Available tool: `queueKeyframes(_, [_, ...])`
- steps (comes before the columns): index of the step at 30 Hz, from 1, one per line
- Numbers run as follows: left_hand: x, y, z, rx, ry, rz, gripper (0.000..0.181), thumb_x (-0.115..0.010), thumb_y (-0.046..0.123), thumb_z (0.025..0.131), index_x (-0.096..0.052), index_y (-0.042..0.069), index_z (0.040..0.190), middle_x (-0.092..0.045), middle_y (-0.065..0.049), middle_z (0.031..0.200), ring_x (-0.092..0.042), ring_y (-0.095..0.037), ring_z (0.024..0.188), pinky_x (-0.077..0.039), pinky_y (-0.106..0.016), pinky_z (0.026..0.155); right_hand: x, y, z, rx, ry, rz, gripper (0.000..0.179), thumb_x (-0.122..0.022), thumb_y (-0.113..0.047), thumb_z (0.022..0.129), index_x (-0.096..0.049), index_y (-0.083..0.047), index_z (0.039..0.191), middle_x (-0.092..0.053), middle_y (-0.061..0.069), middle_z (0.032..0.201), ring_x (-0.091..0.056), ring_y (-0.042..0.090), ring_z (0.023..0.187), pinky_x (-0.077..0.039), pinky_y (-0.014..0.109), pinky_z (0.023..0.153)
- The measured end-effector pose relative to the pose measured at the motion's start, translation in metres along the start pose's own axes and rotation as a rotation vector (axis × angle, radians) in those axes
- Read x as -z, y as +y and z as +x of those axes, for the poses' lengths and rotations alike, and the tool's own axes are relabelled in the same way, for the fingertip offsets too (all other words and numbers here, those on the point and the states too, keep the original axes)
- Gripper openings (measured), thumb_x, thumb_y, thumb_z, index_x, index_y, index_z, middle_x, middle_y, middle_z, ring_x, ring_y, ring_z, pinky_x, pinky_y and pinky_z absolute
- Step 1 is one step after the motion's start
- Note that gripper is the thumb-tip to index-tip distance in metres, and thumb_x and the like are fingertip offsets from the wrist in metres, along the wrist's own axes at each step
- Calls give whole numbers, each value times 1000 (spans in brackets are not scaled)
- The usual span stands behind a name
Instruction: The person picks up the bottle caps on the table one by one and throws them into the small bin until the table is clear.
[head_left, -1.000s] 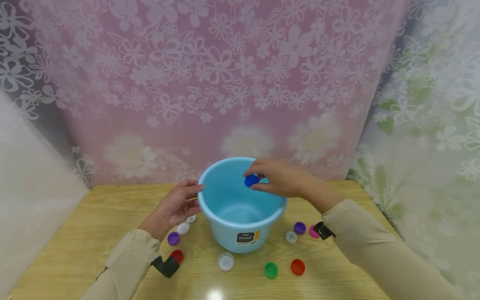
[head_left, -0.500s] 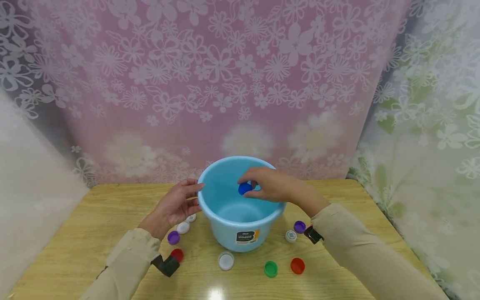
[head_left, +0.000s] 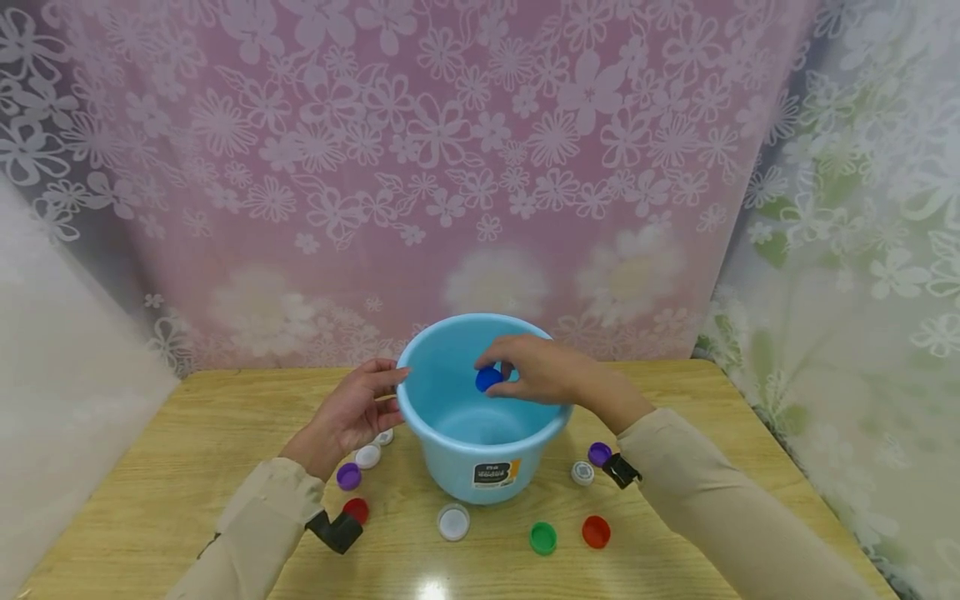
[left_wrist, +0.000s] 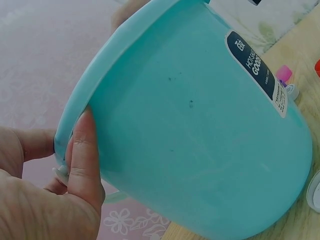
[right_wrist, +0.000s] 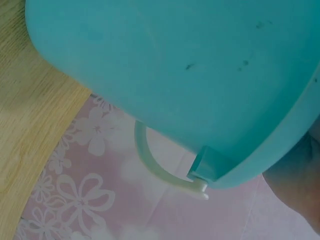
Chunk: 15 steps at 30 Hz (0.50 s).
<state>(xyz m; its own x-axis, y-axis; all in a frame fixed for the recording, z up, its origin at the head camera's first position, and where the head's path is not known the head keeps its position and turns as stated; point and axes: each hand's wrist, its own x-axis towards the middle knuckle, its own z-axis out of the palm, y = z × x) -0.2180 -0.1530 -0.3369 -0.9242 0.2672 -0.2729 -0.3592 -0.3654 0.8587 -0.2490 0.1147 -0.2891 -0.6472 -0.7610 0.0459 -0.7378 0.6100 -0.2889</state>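
Note:
A light blue plastic bucket (head_left: 442, 467) stands upright on the wooden table, a dark label on its front. My left hand (head_left: 360, 412) grips the bucket's left rim; in the left wrist view its thumb and fingers lie on either side of the rim. Over the bucket's mouth, my right hand (head_left: 543, 371) pinches a blue bottle cap (head_left: 488, 380) between thumb and fingers. In the right wrist view the bucket wall (right_wrist: 150, 65) hides most of that hand, and the cap does not show. The visible part of the bucket's floor holds nothing.
Several caps lie around the bucket: green (head_left: 543, 538), red (head_left: 596, 532), clear-rimmed white (head_left: 453, 522), purple (head_left: 348, 477) and others. A pale handle (right_wrist: 155, 167) hangs behind the bucket. A pink flowered curtain (head_left: 450, 167) closes off the table's back edge.
My right hand has moved left and slightly down with the blue cap, deeper over the bucket's mouth, then stayed nearly still. My left hand keeps its grip on the rim.

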Motion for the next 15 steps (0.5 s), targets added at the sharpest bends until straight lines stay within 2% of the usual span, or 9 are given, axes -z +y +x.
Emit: queueKeyframes(15, [-1, -1, 0, 4, 12, 10, 25, -60, 15, 96, -43, 7, 112, -53, -11, 92, -64, -15, 58, -57, -28, 62, -3, 12, -8, -40, 52, 63, 37, -68, -27, 91, -63, -10, 123, -62, 0, 114, -61, 13, 96, -51, 35, 87])
